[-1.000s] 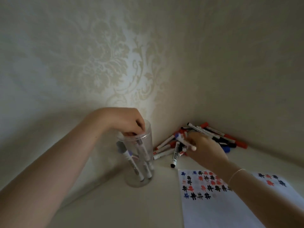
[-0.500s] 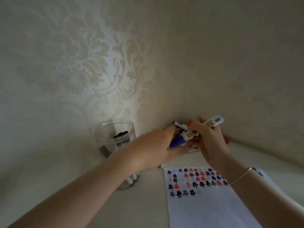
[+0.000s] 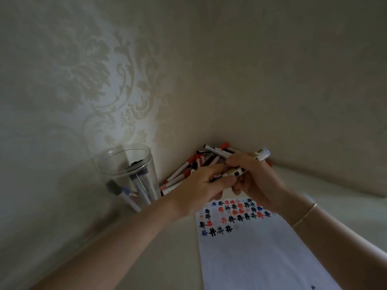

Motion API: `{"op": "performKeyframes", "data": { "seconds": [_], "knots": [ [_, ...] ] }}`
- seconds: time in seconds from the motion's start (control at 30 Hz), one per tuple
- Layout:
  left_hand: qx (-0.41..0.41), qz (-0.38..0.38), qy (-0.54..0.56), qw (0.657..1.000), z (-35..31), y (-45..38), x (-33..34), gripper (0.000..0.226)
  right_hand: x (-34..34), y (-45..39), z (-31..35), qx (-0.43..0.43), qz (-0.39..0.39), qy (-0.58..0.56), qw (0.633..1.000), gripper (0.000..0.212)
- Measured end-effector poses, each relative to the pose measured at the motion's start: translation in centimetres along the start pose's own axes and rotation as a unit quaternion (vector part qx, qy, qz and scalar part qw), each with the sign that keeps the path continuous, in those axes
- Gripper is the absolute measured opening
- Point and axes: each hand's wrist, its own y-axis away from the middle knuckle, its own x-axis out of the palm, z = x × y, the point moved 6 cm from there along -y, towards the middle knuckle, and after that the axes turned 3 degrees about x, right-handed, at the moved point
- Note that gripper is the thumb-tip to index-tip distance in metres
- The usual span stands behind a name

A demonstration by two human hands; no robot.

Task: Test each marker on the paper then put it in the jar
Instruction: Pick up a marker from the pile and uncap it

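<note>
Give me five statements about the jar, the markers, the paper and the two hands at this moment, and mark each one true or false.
1. The clear plastic jar lies on its side. False: it stands upright with its mouth open.
2. Several markers already stand inside the jar. True.
3. Both the left hand and the right hand hold one white-barrelled marker. True.
4. The white sheet of paper is blank. False: rows of black, red and blue hash marks fill its far end.
5. The pile of loose red and black markers lies on the paper. False: it lies in the corner by the wall, beyond the paper.
</note>
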Motion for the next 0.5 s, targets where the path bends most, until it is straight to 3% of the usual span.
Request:
{"op": "performKeyframes", "data": {
  "seconds": [0.17, 0.33, 0.4, 0.5],
  "knots": [
    [-0.016, 0.027, 0.084, 0.996, 1.1, 0.0, 1.0, 0.020, -0.4, 0.8, -0.5, 0.005, 0.016, 0.003, 1.000, 0.036],
    [-0.092, 0.068, 0.237, 0.965, 3.7, 0.9, 1.2, 0.024, -1.2, 1.4, 0.6, 0.008, 0.057, -0.005, 0.998, 0.018],
    [-0.100, 0.037, 0.183, 0.977, 5.0, 1.1, 0.1, 0.030, -2.9, 1.0, 1.4, -0.010, 0.011, -0.029, 0.999, 0.017],
    [-0.110, -0.044, 0.041, 0.992, 7.5, 1.0, -2.0, 0.036, -6.5, 0.4, 1.6, -0.043, -0.133, -0.037, 0.989, 0.032]
  ]
}}
